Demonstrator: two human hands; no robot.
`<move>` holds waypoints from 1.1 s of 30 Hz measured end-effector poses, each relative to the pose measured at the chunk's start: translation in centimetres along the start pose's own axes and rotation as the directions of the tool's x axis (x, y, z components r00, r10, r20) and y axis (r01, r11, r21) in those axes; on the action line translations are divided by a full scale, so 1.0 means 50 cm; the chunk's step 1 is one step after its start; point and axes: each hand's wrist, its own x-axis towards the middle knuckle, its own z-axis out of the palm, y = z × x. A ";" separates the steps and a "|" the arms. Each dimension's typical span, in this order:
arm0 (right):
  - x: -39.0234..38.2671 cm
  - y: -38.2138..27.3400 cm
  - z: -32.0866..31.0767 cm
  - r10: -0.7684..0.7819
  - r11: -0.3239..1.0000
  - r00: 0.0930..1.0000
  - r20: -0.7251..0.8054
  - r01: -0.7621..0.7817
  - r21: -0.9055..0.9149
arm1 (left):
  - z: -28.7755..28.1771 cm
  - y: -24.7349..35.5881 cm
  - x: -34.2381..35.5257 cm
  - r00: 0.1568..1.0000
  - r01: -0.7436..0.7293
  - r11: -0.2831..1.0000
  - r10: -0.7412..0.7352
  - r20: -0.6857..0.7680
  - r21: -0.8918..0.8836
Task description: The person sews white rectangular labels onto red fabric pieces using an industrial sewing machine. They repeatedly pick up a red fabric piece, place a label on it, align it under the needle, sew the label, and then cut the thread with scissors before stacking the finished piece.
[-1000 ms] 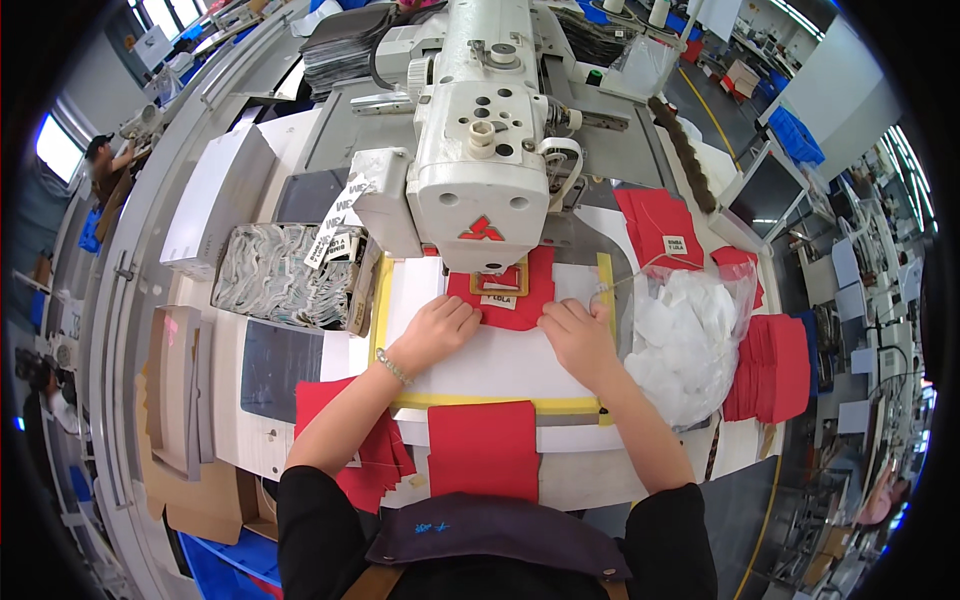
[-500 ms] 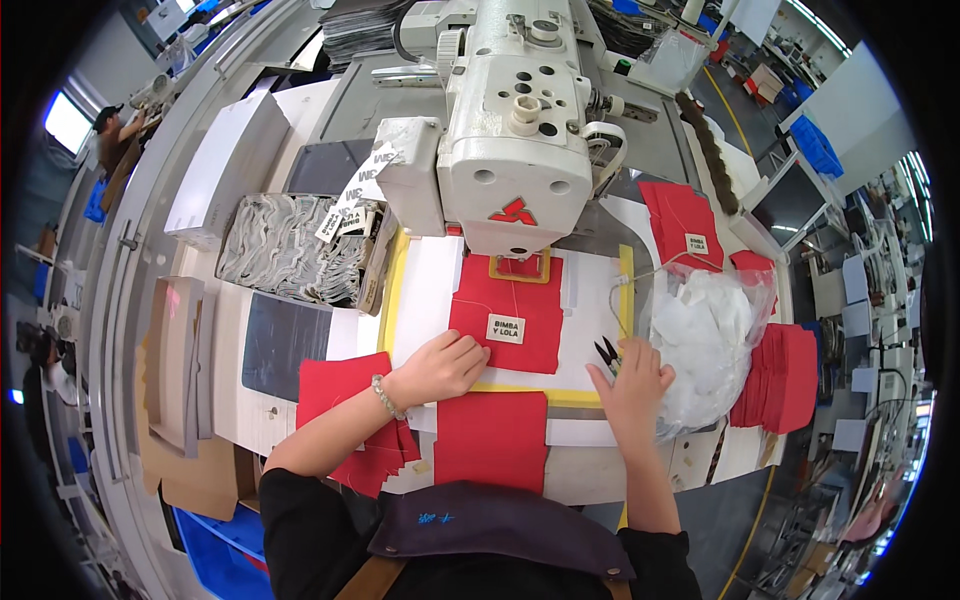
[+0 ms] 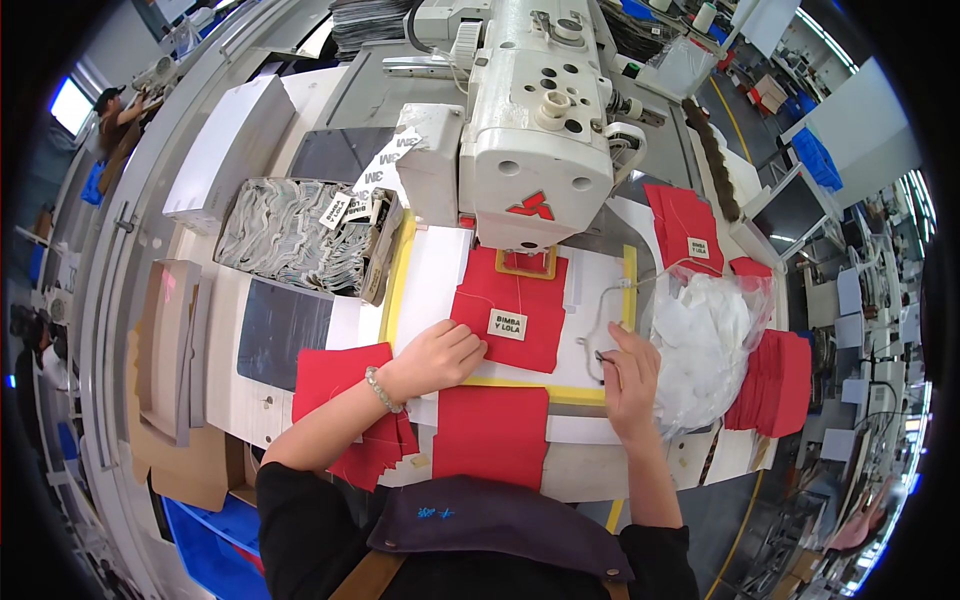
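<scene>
A red fabric piece (image 3: 517, 355) with a white sewn label (image 3: 507, 323) and loose threads lies on white sheeting edged with yellow tape, partly beneath the frame-like presser (image 3: 525, 275) of the white sewing machine (image 3: 520, 140). My left hand (image 3: 443, 355) rests at the fabric's lower left corner, fingers bent and close together; anything beneath them is hidden. My right hand (image 3: 630, 380) is closed on small dark thread snips (image 3: 603, 360), right of the fabric. Another red piece (image 3: 490, 440) lies flat nearer me.
A box of labels (image 3: 290, 235) and a white carton (image 3: 225, 150) stand left. Red fabric piles (image 3: 765, 385) lie right, beside a bag of white material (image 3: 700, 350). More red pieces (image 3: 340, 365) lie lower left. A co-worker (image 3: 115, 125) works at the far left.
The fabric has come toward me from under the presser, showing its label. My right hand moved right and down and took hold of the snips, then lifted slightly.
</scene>
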 end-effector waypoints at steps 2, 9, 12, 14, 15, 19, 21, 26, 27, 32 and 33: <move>0.024 -0.016 0.004 0.058 0.970 0.998 0.014 -0.059 0.237 | -0.020 0.001 -0.009 1.000 0.029 1.000 -0.029 -0.013 -0.004; 0.117 -0.036 0.054 0.242 0.439 0.630 0.738 -0.749 0.495 | -0.105 0.033 -0.076 0.987 0.144 0.986 -0.149 0.067 0.080; 0.116 -0.012 0.126 0.182 0.837 0.885 0.428 -0.368 0.405 | -0.119 0.048 -0.092 0.979 0.186 0.979 -0.191 0.068 0.080; 0.126 -0.021 0.143 0.007 0.987 0.964 0.267 -0.050 0.155 | -0.130 0.055 -0.095 0.972 0.222 0.973 -0.226 0.066 0.064; 0.132 -0.025 0.144 -0.072 0.997 0.960 0.270 0.070 0.018 | -0.133 0.057 -0.097 0.968 0.239 0.969 -0.242 0.065 0.055; 0.148 -0.031 0.170 -0.274 0.940 0.922 0.273 0.317 -0.127 | -0.135 0.063 -0.104 0.955 0.279 0.960 -0.281 0.093 0.035; 0.155 -0.035 0.178 -0.292 0.934 0.918 0.267 0.334 -0.127 | -0.138 0.063 -0.101 0.955 0.278 0.960 -0.280 0.099 0.032; 0.157 -0.032 0.215 -0.321 0.933 0.924 0.208 0.346 -0.095 | -0.138 0.062 -0.096 0.953 0.288 0.957 -0.289 0.089 0.022; 0.156 -0.029 0.223 -0.315 0.938 0.928 0.196 0.336 -0.082 | -0.138 0.061 -0.095 0.952 0.292 0.956 -0.293 0.087 0.022; 0.150 -0.025 0.224 -0.242 0.966 0.958 0.153 0.253 -0.055 | -0.170 0.040 -0.104 0.899 0.434 0.900 -0.435 -0.055 -0.027; 0.149 -0.019 0.213 -0.210 0.974 0.964 0.162 0.221 -0.055 | -0.183 0.032 -0.106 0.871 0.481 0.875 -0.483 -0.088 -0.049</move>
